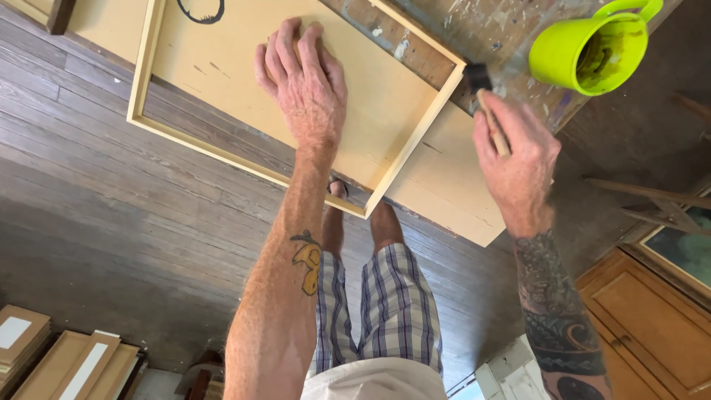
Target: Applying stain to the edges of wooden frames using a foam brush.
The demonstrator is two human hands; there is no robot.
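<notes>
Wood frame (296,96), pale and unfinished, sitting under left hand (305,85), fingers spread flat, pinning it. Right hand (518,167) gripping brush (485,100), bristles touching frame's corner just past fingertips. Farther out, lime green bucket (592,48) waiting within reach.
</notes>
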